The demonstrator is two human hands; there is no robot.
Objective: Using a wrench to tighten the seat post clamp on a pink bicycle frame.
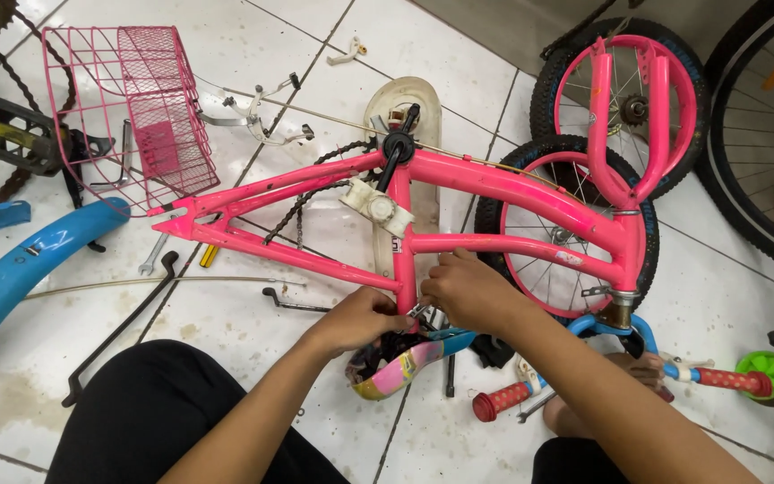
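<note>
A pink child's bicycle frame [494, 193] lies upside down on the white tiled floor. Both hands meet at its seat tube, just above a colourful saddle [396, 369]. My left hand [362, 315] pinches something small at the seat clamp. My right hand [468, 285] is closed around the same spot from the other side; a small metal part shows between the fingers. The pink fork [631, 116] sticks up at the right, and the blue handlebar with a red grip [718, 378] rests on the floor.
A pink wire basket [136, 99] sits at the upper left, blue fenders [20, 269] at the left. Two pink-rimmed wheels [575, 251] lie under the frame. A brake caliper [257, 116], a wrench [152, 255], a loose red grip [499, 401] and black rods lie scattered.
</note>
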